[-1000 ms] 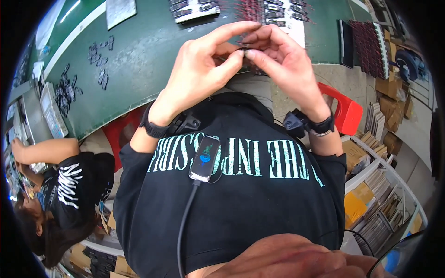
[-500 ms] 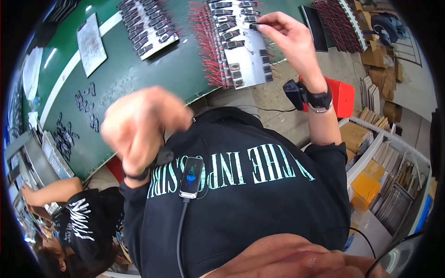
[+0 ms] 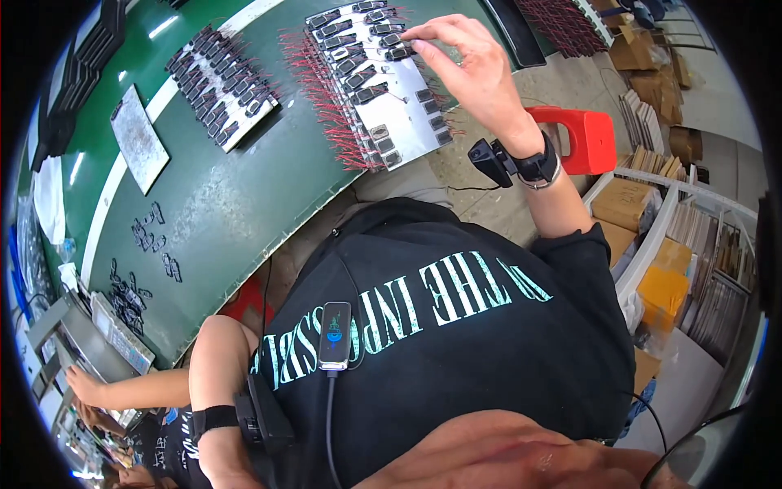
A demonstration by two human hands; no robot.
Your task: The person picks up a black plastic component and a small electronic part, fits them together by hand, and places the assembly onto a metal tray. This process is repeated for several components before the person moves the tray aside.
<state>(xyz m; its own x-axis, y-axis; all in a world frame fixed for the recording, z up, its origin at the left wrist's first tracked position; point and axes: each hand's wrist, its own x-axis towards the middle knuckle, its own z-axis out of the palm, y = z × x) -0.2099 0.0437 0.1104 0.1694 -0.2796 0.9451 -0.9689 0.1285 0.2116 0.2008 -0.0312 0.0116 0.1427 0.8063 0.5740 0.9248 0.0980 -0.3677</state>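
My right hand (image 3: pixel 472 69) reaches over a white board (image 3: pixel 403 122), its thumb and index finger pinched on a small black rectangular part (image 3: pixel 399 52) in the right-hand row. Several similar black parts with thin wires stand in two rows on this board, and red wires (image 3: pixel 314 90) bristle from its left side. Flatter black pieces (image 3: pixel 432 110) lie along the near right edge. My left hand (image 3: pixel 221 346) is bent down beside my body at the near table edge, away from the boards; its fingers are hidden.
A second loaded board (image 3: pixel 216 85) and a bare grey plate (image 3: pixel 140 138) lie on the green table (image 3: pixel 244 187). Loose black parts (image 3: pixel 130 297) are heaped at the left. A red stool (image 3: pixel 590 143) and shelved cartons (image 3: pixel 623 204) stand right. Another person's arm (image 3: pixel 134 391) works at lower left.
My left hand has dropped from above the table edge down beside my body. My right hand stays pinched at the board's right-hand row. The whole view has shifted.
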